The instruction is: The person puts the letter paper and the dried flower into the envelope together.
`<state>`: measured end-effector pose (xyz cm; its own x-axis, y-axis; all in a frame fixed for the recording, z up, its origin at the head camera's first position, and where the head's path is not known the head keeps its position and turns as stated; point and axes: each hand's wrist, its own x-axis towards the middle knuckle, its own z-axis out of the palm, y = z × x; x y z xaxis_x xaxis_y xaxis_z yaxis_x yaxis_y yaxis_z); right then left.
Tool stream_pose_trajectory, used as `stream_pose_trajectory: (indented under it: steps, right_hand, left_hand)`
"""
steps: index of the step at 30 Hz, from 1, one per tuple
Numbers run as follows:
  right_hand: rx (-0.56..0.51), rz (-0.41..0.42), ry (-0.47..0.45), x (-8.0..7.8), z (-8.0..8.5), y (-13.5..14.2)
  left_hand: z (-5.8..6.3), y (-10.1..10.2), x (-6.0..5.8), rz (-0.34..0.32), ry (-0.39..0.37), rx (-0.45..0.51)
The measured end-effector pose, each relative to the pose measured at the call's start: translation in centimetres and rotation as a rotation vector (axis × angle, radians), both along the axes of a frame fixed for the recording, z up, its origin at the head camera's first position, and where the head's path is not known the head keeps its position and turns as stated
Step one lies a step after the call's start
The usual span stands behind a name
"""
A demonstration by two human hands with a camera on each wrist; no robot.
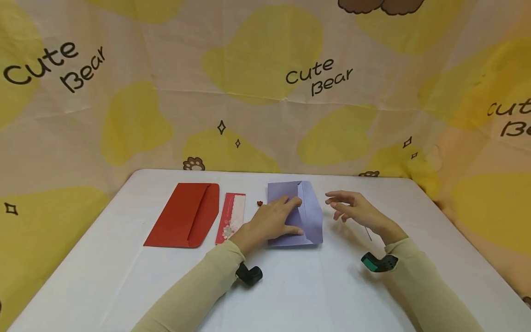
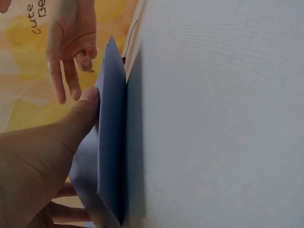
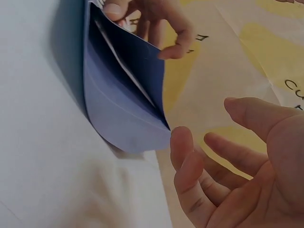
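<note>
A pale purple envelope (image 1: 284, 191) lies on the table, its flap spread out to the right. My left hand (image 1: 269, 220) rests on top of it, thumb and fingers spread apart, fingertips near the mouth. In the right wrist view the envelope's mouth gapes, and a thin pale card edge (image 3: 124, 67) shows inside. To the right of the flap, my right hand (image 1: 356, 210) hovers above the table with loosely bent fingers, touching nothing. Its fingers (image 3: 192, 171) show empty in the right wrist view.
A red envelope (image 1: 182, 214) lies at left, flap opened to the right. Beside it is a pink and white card (image 1: 236, 210) with flowers. A small dark red piece (image 1: 259, 203) sits near the purple envelope. Below the right hand is a thin dark strand (image 1: 368, 234).
</note>
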<state>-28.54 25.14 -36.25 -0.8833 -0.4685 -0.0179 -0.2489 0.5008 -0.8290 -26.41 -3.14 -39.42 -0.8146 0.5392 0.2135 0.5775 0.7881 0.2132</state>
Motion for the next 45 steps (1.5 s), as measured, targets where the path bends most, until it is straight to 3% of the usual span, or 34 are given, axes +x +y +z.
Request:
stream_pose_trajectory:
  steps: [20, 36, 45]
  right_hand:
    - [0.032, -0.077, -0.028, -0.3, 1.8, 3.8]
    - [0.152, -0.138, -0.100, -0.7, 1.0, 6.2]
    - [0.196, -0.166, -0.087, -1.0, 0.5, 7.3]
  left_hand:
    - [0.3, -0.1, 0.0, -0.006, -0.009, -0.005]
    - [-0.1, -0.1, -0.2, -0.016, -0.024, 0.009]
    - [0.1, -0.2, -0.2, -0.013, -0.036, 0.014]
